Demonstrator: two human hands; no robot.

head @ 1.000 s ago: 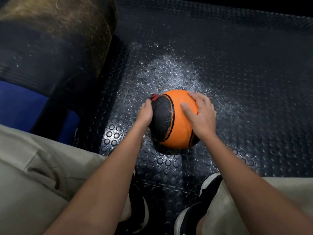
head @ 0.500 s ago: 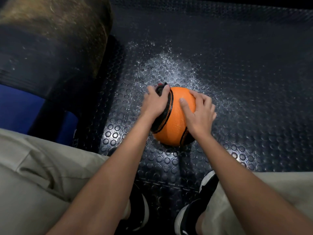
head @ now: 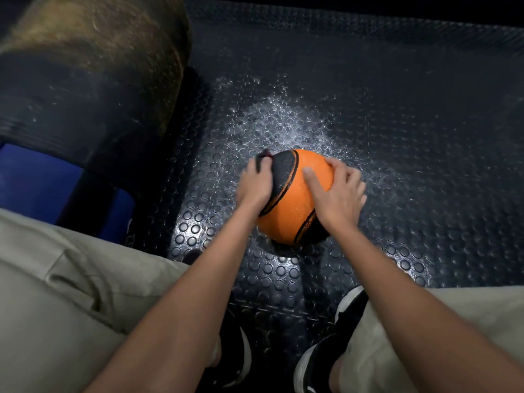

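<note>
The ball (head: pixel 295 199) is set on the studded floor (head: pixel 425 137) at the centre of the frame. The left hand (head: pixel 253 188), with a small item (head: pixel 262 159) gripped in it, is placed against the ball's left side. The right hand (head: pixel 338 194) is laid on its right side. A drum (head: pixel 85 80) is found at the upper left, and a pair of shoes (head: pixel 320 358) below the ball at the bottom edge.

Half a second ago the left hand (head: pixel 253 187) lay up over the top of the ball (head: pixel 297 205), its fingers draped across the black panel (head: pixel 283 171) toward the right hand's (head: pixel 337 197) thumb. It has since slid back down to the ball's left flank, close to where it sat a second ago, though a little higher. The panel between the two hands is uncovered again, the dark cloth (head: pixel 263 157) now pokes out above the left knuckles, and slightly more of the ball's lower black patch shows under the right wrist.
</note>
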